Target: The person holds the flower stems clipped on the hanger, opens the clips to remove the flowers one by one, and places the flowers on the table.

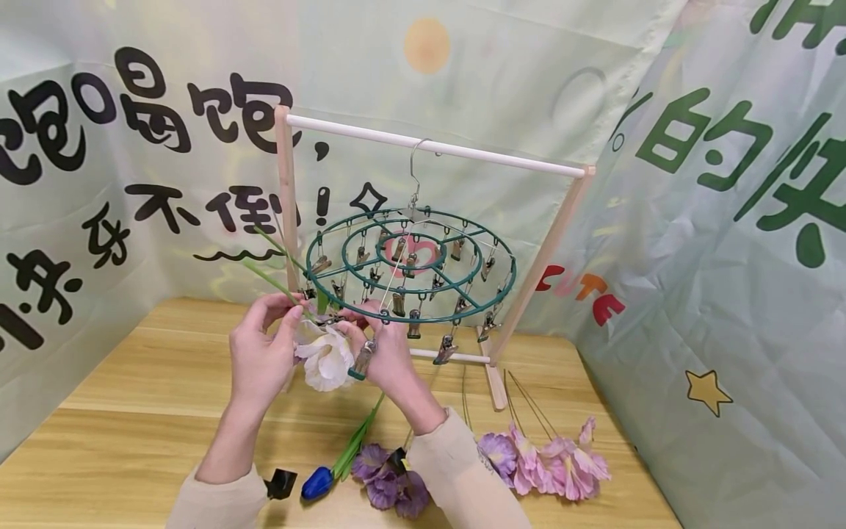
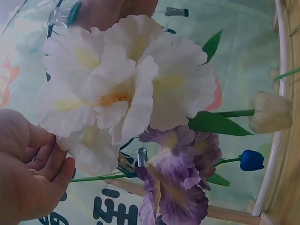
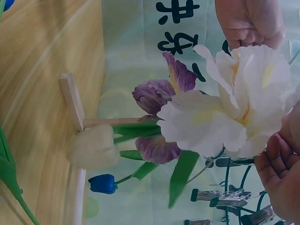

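Flower [image 1: 327,361] between hands [image 1: 261,356] [image 1: 391,355] at hanger's edge [image 1: 436,321]

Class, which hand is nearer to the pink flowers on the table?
Right. The right hand is above and left of the pink flowers; the left hand is farther left, by the white flower.

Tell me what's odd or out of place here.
The white tulip and a blue tulip hang bloom-down near the round clip hanger, upside down for flowers; the large white flower by the left hand seems tipped downward too. Nothing looks spilled or broken.
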Action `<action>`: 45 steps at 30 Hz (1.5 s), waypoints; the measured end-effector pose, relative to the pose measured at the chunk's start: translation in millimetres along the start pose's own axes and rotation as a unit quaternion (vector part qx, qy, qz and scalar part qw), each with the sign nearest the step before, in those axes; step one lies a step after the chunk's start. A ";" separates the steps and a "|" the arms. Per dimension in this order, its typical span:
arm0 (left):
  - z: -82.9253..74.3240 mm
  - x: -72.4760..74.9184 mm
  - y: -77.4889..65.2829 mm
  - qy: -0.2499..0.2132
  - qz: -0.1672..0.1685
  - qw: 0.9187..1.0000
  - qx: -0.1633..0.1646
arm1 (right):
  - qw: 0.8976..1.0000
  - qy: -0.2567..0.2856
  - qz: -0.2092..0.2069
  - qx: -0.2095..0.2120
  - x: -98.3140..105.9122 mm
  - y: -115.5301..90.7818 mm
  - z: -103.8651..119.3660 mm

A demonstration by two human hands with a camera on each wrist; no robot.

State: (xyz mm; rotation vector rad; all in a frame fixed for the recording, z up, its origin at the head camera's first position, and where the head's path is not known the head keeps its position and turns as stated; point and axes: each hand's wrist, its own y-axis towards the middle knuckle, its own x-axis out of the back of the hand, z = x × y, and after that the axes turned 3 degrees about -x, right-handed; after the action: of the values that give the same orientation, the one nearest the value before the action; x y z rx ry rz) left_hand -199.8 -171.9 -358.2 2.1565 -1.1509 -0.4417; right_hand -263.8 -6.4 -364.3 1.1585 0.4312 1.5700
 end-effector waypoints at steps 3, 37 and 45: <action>-0.2 0.6 0.5 -0.002 -0.005 1.000 0.003 | 1.000 0.007 -0.008 -0.001 0.2 -0.1 -0.6; -12.4 24.1 11.1 -0.162 -0.124 0.978 -0.027 | 0.993 0.001 -0.058 -0.103 17.2 -30.1 2.4; -15.0 37.0 16.2 -0.284 -0.165 0.944 0.008 | 0.991 0.034 -0.069 -0.112 20.8 -35.8 1.2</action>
State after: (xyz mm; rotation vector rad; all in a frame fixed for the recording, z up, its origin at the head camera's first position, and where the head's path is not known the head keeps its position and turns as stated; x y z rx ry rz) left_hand -180.7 -203.4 -335.9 2.3117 -1.0691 -1.2736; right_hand -242.2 24.2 -381.9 0.8881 0.3617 1.4971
